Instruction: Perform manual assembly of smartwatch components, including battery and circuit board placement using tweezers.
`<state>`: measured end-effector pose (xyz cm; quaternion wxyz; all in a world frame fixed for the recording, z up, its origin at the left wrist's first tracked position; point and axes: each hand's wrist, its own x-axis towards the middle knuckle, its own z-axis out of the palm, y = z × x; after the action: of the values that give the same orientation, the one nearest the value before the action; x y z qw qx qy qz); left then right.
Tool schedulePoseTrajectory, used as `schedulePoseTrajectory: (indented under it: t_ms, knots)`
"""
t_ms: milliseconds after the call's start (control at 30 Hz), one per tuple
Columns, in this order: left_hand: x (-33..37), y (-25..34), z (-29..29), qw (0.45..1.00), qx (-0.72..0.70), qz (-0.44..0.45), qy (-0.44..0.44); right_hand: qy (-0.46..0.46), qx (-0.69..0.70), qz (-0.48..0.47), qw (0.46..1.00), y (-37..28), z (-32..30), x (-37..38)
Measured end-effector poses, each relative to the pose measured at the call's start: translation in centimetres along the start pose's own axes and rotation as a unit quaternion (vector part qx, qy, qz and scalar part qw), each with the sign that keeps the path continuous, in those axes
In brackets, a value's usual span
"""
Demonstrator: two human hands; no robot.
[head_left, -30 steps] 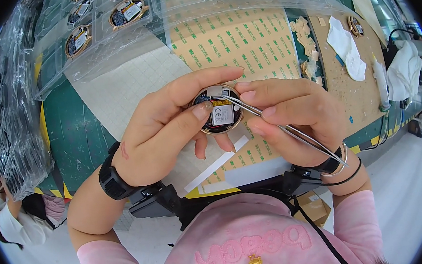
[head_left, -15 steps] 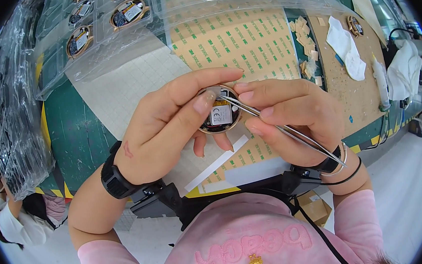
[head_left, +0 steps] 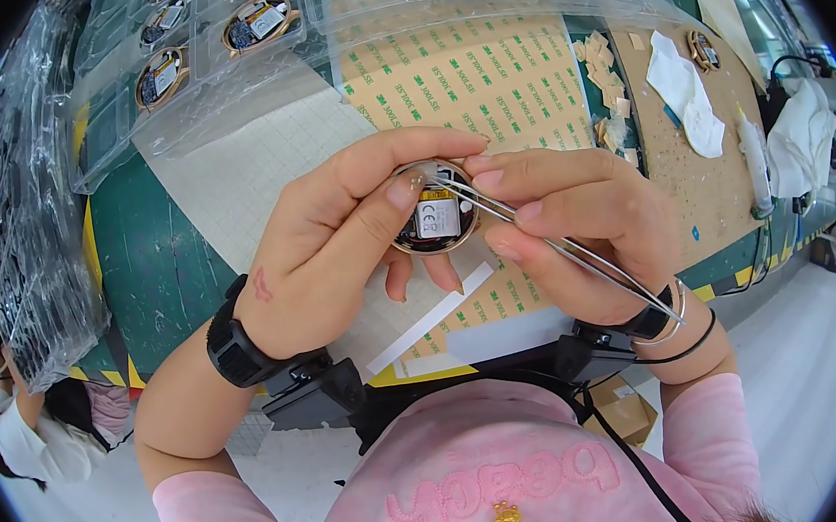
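Note:
My left hand is closed around the rim of a round watch case, its thumb pressing the upper left of the opening. The case has a gold-coloured rim and lies face up, with a silver battery and dark circuitry inside. Between the thumb and fingers of my right hand is a pair of metal tweezers. Their tips reach into the upper part of the case, near a yellow strip. Whether the tips pinch anything is too small to tell. My right fingertips are at the case's right rim.
Clear plastic trays with several similar watch cases stand across the back. Under my hands lie a pale gridded sheet and a tan adhesive sheet. To the right, a brown board bears a white cloth, a tube and another watch case.
The watch case is turned slightly and tilted in my left hand, and the yellow strip shows more. The tweezer tips have shifted slightly. Both hands keep their hold.

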<state>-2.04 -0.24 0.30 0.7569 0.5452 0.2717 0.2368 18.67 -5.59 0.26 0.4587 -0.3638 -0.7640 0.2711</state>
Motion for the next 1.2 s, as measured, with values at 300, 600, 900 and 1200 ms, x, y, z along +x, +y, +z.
schedulePoseTrajectory:
  t_ms: [300,600,900,1200]
  knots:
    - [-0.01,-0.17,0.05,1.000,0.006,0.009,0.003,0.011,-0.021,0.005,1.000,-0.23,0.29,0.18]
    - [0.12,-0.15,-0.02,1.000,-0.002,-0.010,0.004,0.012,-0.033,0.012,0.999,-0.25,0.28,0.12]
    - [0.25,0.00,0.18,1.000,-0.009,-0.013,0.012,0.006,-0.027,0.041,0.999,-0.32,0.27,-0.13]
    - [0.27,-0.01,0.26,1.000,-0.008,-0.016,0.009,0.006,-0.006,0.037,0.999,-0.17,0.22,-0.11]
